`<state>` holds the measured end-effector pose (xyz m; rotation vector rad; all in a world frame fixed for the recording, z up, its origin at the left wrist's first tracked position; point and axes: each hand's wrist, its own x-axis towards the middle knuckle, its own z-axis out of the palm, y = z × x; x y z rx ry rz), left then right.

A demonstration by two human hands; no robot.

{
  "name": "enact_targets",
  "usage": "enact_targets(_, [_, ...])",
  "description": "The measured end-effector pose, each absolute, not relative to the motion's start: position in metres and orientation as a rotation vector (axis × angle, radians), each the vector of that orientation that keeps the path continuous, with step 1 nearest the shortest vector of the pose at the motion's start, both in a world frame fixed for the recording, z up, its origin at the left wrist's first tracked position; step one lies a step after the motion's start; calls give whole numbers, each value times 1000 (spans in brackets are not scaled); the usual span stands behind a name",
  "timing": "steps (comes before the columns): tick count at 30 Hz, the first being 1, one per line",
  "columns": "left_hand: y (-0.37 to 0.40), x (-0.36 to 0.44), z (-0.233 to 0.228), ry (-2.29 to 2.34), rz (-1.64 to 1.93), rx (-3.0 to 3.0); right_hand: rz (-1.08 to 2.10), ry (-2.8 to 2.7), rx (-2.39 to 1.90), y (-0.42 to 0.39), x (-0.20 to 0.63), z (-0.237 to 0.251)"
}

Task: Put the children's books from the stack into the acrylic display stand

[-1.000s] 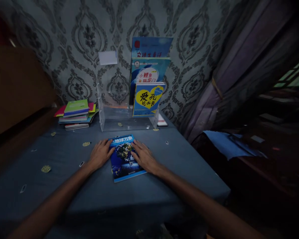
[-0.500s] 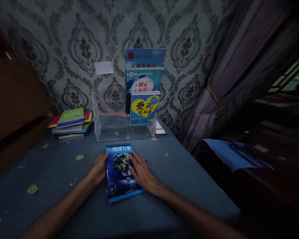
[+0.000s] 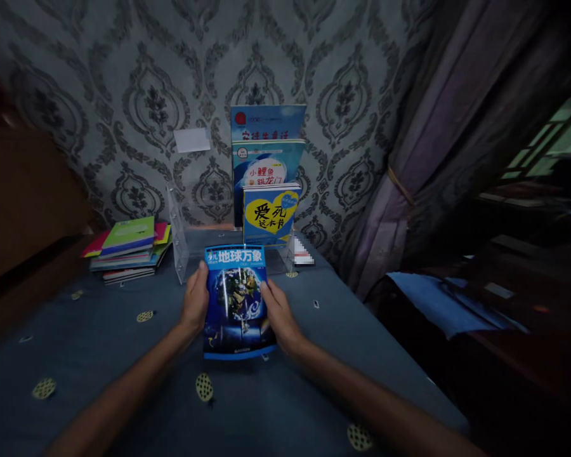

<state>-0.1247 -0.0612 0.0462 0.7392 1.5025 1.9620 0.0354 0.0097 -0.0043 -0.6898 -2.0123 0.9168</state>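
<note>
A dark blue book (image 3: pixel 238 311) with a globe on its cover is held up above the table, tilted toward me. My left hand (image 3: pixel 196 298) grips its left edge, thumb on the front. On the opposite edge my right hand (image 3: pixel 282 314) is closed the same way, with its other fingers hidden behind the book. Just beyond stands a clear acrylic book rack (image 3: pixel 177 235), partly covered by the held book. In its right side several books stand upright in steps: a blue and yellow one (image 3: pixel 269 216) in front, a teal one (image 3: pixel 285 155) behind it, and a taller blue one (image 3: pixel 271 120) at the back.
A stack of colourful books (image 3: pixel 128 244) lies left of the rack on the cloth-covered table (image 3: pixel 137 355). Patterned wallpaper (image 3: pixel 157 101) rises behind. A tied curtain (image 3: pixel 385 222) hangs at the right, near a blue cloth (image 3: pixel 438 301). A brown board-like panel (image 3: pixel 23 209) stands at the left.
The globe book has been lifted off the table and tipped up toward me. My right hand has gone from lying flat on the cover to gripping the right edge.
</note>
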Motion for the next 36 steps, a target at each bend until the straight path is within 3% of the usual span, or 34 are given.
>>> enact_targets(2, [-59,-131,51,1642,2046,904,1062,-1865,-690,10,35,19])
enact_targets(6, [-63,-140,50,1805,2121,1227,1001,-1938,-547,0,44,40])
enact_targets(14, [-85,-141,6,1925,1955,1367,910,-2230,-525,-10,61,-3])
enact_targets(25, [-114,-144,11,1411,1756,1428,752,-2241,-152,-11,71,-3])
enact_targets(32, [-130,-143,38,1603,1510,1492,581,-2382,-420,-8,75,6])
enact_targets(36, [-143,-147,34,1905,1457,1515,667,-2338,-548,-8,76,17])
